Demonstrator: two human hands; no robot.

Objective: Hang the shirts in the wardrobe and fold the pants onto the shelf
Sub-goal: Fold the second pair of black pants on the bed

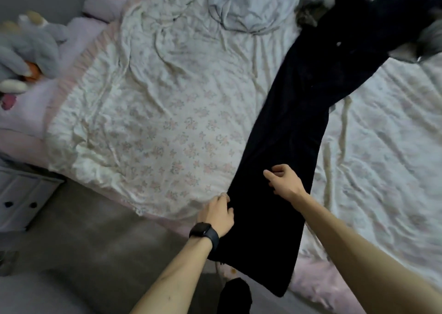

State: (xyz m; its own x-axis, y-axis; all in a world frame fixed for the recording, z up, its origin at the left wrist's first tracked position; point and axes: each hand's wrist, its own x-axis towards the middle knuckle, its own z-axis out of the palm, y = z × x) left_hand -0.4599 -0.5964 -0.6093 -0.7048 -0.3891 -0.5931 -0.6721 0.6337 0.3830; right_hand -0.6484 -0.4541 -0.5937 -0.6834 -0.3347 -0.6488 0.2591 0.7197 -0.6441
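Gripping the left side of the long black fabric pants [287,127], my left hand [216,214] curls round the cloth at the near edge of the rumpled, white floral-sheeted bed [155,122], where the legs hang over. My right hand [284,182] rests on the pants, fingers bent; whether it pinches cloth, I cannot tell. The waist lies toward the bed's far right corner.

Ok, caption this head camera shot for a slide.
Black pants spread along the floral bed; left hand grips one edge, right hand relaxed above the leg.
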